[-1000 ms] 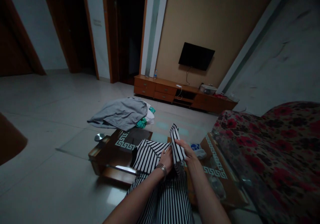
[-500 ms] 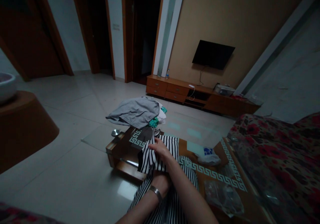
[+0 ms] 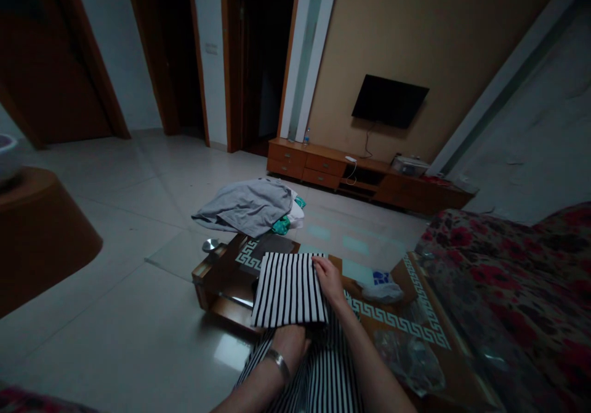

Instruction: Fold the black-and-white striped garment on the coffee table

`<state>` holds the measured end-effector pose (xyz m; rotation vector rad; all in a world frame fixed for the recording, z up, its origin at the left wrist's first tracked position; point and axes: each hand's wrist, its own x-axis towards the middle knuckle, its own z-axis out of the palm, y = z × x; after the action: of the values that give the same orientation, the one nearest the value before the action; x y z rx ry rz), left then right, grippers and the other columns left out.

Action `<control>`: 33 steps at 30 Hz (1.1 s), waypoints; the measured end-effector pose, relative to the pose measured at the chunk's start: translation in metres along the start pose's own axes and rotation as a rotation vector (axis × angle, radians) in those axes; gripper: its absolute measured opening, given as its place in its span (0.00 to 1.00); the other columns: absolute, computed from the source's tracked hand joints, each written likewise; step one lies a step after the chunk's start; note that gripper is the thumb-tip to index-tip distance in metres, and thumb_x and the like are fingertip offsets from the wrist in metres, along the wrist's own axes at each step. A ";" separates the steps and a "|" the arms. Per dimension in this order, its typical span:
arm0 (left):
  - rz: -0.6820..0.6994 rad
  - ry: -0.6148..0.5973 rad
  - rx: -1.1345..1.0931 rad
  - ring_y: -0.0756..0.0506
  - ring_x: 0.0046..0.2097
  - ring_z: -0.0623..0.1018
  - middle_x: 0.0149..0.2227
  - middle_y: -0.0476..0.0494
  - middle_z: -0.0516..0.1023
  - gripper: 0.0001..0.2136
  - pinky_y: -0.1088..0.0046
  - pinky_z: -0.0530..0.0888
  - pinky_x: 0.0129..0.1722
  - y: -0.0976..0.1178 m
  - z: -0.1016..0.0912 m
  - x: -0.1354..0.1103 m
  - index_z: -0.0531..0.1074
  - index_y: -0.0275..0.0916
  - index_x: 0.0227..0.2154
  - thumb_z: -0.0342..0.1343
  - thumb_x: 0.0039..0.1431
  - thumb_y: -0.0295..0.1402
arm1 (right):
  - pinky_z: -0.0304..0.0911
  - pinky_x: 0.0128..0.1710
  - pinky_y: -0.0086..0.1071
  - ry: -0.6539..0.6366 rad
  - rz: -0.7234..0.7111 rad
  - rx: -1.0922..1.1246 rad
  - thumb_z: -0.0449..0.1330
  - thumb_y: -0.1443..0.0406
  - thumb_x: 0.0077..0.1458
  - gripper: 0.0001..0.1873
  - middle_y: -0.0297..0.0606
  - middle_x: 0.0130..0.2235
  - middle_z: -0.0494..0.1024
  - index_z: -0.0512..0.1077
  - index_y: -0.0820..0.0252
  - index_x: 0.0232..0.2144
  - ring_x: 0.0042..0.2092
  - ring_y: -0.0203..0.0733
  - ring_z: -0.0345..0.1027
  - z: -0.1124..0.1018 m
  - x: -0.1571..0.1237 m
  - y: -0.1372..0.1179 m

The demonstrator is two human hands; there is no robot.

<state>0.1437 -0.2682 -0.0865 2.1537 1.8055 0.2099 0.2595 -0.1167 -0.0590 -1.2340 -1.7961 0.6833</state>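
Note:
A black-and-white striped garment (image 3: 289, 288) lies folded flat on the glass-topped coffee table (image 3: 221, 271), its lower part hanging over the near edge. My right hand (image 3: 329, 277) rests palm down on the fold's right edge, fingers spread. My left hand (image 3: 290, 339), with a metal bangle at the wrist, is at the fold's near edge; its fingers are tucked under the cloth and hidden.
A pile of clothes with a grey top (image 3: 247, 205) sits at the table's far end. A crumpled plastic bag (image 3: 382, 287) and clear wrapping (image 3: 409, 357) lie to the right. A floral sofa (image 3: 508, 277) stands right, a TV cabinet (image 3: 364, 182) behind, tiled floor left.
The striped cloth, earlier held up and bunched between both hands, now lies folded flat on the table. My right hand moved onto its right edge.

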 end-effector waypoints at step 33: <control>-0.115 0.311 0.318 0.37 0.64 0.54 0.66 0.39 0.50 0.24 0.45 0.56 0.57 -0.094 -0.041 0.086 0.57 0.40 0.61 0.37 0.64 0.39 | 0.46 0.59 0.45 -0.001 0.377 -0.529 0.47 0.53 0.60 0.28 0.49 0.64 0.53 0.63 0.60 0.57 0.64 0.52 0.45 0.018 -0.024 0.000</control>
<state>0.0601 -0.1644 -0.0878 2.3207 2.2638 0.2580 0.2479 -0.1387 -0.0756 -1.9570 -1.8231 0.4132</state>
